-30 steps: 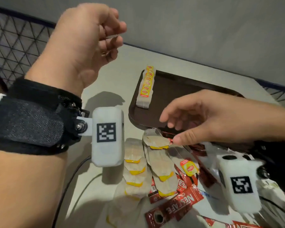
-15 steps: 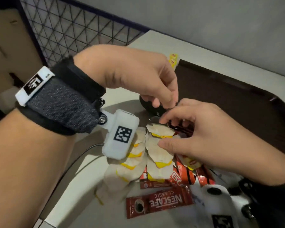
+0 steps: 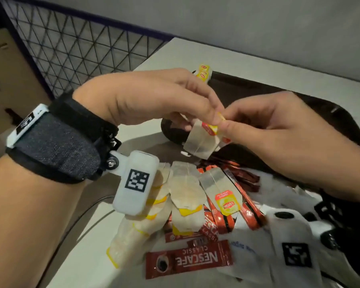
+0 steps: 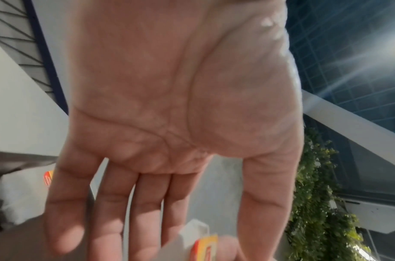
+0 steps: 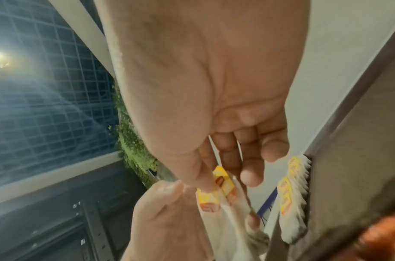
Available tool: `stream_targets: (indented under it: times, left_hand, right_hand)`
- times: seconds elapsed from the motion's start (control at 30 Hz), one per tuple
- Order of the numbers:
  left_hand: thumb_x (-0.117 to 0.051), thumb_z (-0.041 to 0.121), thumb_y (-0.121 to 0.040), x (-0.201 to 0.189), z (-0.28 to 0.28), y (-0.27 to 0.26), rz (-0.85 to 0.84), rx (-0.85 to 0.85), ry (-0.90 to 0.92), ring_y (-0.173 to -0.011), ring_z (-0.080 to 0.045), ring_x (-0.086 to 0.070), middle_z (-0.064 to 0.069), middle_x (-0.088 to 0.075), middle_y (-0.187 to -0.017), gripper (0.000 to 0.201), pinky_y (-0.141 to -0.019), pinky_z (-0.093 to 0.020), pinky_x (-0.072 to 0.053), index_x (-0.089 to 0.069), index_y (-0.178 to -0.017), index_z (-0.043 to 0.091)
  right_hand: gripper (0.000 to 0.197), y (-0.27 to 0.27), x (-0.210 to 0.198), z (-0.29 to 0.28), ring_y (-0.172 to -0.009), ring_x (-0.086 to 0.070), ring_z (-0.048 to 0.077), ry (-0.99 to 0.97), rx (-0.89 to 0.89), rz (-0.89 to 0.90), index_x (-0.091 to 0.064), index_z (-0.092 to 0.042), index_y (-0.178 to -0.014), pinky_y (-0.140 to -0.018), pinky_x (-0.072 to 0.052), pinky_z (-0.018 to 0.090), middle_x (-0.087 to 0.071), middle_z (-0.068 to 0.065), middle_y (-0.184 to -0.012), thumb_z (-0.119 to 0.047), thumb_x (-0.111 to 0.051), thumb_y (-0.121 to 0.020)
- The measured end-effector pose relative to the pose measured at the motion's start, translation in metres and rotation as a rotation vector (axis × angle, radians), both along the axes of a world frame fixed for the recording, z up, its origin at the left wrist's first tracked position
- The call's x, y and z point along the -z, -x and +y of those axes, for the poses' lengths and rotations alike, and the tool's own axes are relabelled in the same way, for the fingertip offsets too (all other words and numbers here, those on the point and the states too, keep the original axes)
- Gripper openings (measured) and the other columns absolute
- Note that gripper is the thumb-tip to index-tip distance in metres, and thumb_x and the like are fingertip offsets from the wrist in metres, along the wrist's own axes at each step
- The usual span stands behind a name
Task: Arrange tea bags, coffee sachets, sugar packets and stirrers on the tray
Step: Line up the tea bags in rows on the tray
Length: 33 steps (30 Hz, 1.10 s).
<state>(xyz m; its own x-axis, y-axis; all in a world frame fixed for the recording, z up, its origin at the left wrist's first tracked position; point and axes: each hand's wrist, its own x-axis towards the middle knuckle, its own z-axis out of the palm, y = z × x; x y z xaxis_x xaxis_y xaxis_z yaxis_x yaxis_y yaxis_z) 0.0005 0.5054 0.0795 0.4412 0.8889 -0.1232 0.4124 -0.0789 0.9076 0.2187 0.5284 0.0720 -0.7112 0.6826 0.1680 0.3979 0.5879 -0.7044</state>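
A tea bag (image 3: 204, 140) is pinched by its yellow tag between the fingertips of both hands, left hand (image 3: 154, 96) and right hand (image 3: 279, 129), above the near edge of the tray (image 3: 299, 94). Only one row of tea bags (image 3: 204, 72) is seen laid on the tray's far left corner. Loose tea bags (image 3: 185, 192), coffee sachets (image 3: 187, 260) and white packets (image 3: 247, 256) are left on the desk (image 3: 87, 246); the task is judged barely begun, and no stirrers can be made out.

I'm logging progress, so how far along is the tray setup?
Early. Done: one row of tea bags stands at the tray edge. In hand: left hand and right hand pinch another tea bag. Left: loose tea bags and coffee sachets on the table.
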Motion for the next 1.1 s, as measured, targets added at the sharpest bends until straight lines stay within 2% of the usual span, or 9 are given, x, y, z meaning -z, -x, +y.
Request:
stream_targets:
  times: [0.1, 0.23, 0.33, 0.5, 0.63, 0.7, 0.87, 1.0, 1.1]
  left_hand:
    - [-0.083, 0.024, -0.082, 0.000, 0.000, 0.000, -0.116, -0.031, -0.021, -0.079, -0.011, -0.062, -0.002, -0.072, -0.087, 0.022, -0.074, -0.024, -0.048, -0.077, -0.099, 0.011]
    - [-0.078, 0.020, -0.080, 0.000, 0.002, -0.005, -0.238, -0.170, -0.101, -0.084, -0.025, -0.060, -0.016, -0.073, -0.089, 0.018, -0.084, -0.039, -0.044, -0.078, -0.091, 0.007]
    - [-0.082, 0.022, -0.074, 0.000, 0.004, -0.009, -0.339, -0.219, -0.132, -0.076, -0.021, -0.063, -0.005, -0.075, -0.082, 0.013, -0.074, -0.032, -0.048, -0.080, -0.083, 0.013]
    - [-0.085, 0.025, -0.069, 0.005, 0.006, -0.014, -0.467, -0.270, -0.133, -0.084, -0.031, -0.049, -0.004, -0.073, -0.081, 0.013, -0.072, -0.036, -0.036, -0.082, -0.080, 0.018]
    - [-0.084, 0.016, -0.072, 0.004, 0.005, -0.022, -0.494, -0.300, -0.131, -0.059, -0.007, -0.058, 0.002, -0.069, -0.069, 0.007, -0.052, -0.013, -0.045, -0.082, -0.079, 0.013]
    - [-0.074, 0.016, -0.076, 0.005, 0.006, -0.024, -0.533, -0.336, -0.134, -0.060, -0.007, -0.066, 0.001, -0.072, -0.071, 0.010, -0.053, -0.014, -0.050, -0.080, -0.079, 0.010]
    - [-0.082, 0.022, -0.072, 0.005, 0.009, -0.020, -0.581, -0.447, -0.117, -0.091, -0.026, -0.066, -0.011, -0.077, -0.092, 0.012, -0.065, -0.024, -0.057, -0.081, -0.082, 0.015]
    - [-0.076, 0.023, -0.077, 0.002, 0.009, -0.019, -0.616, -0.495, -0.112, -0.092, -0.027, -0.061, -0.009, -0.076, -0.093, 0.009, -0.067, -0.026, -0.057, -0.081, -0.080, 0.017]
    - [-0.080, 0.021, -0.078, 0.000, 0.008, -0.021, -0.605, -0.492, -0.113, -0.086, -0.022, -0.064, -0.008, -0.075, -0.091, 0.004, -0.067, -0.025, -0.056, -0.081, -0.079, 0.017]
  right_hand:
    - [0.016, -0.008, -0.010, 0.002, -0.062, -0.059, 0.006, 0.045, 0.026, 0.150, -0.079, -0.016, -0.087, -0.059, -0.046, 0.022, -0.073, 0.003, -0.073, -0.026, -0.069, -0.095]
    - [0.007, -0.015, -0.014, 0.004, -0.063, -0.061, 0.014, 0.091, 0.070, 0.280, -0.078, -0.017, -0.095, -0.058, -0.049, 0.028, -0.075, 0.006, -0.078, -0.018, -0.072, -0.092]
    - [0.017, -0.018, -0.017, 0.005, -0.066, -0.064, 0.020, 0.186, 0.098, 0.380, -0.076, -0.011, -0.101, -0.058, -0.052, 0.030, -0.075, 0.015, -0.083, -0.014, -0.076, -0.085]
    - [0.012, -0.022, -0.022, 0.010, -0.066, -0.062, 0.022, 0.330, 0.113, 0.487, -0.078, -0.007, -0.085, -0.055, -0.050, 0.027, -0.073, 0.014, -0.079, -0.015, -0.077, -0.076]
    - [0.009, -0.023, -0.024, 0.011, -0.068, -0.060, 0.022, 0.371, 0.139, 0.531, -0.079, -0.013, -0.079, -0.057, -0.047, 0.030, -0.070, 0.015, -0.080, -0.019, -0.077, -0.074]
    - [0.008, -0.024, -0.024, 0.012, -0.068, -0.059, 0.021, 0.366, 0.159, 0.542, -0.079, -0.014, -0.078, -0.058, -0.047, 0.031, -0.070, 0.014, -0.079, -0.020, -0.077, -0.073]
    - [0.014, -0.025, -0.027, 0.013, -0.077, -0.061, 0.021, 0.348, 0.243, 0.600, -0.078, -0.013, -0.077, -0.070, -0.048, 0.036, -0.074, 0.015, -0.086, -0.024, -0.077, -0.069]
    - [0.014, -0.027, -0.031, 0.014, -0.089, -0.070, 0.025, 0.377, 0.267, 0.619, -0.075, -0.012, -0.080, -0.090, -0.056, 0.046, -0.078, 0.014, -0.095, -0.023, -0.075, -0.070]
    - [0.016, -0.027, -0.032, 0.013, -0.086, -0.072, 0.025, 0.393, 0.264, 0.629, -0.073, -0.009, -0.083, -0.087, -0.060, 0.042, -0.078, 0.015, -0.095, -0.020, -0.074, -0.071]
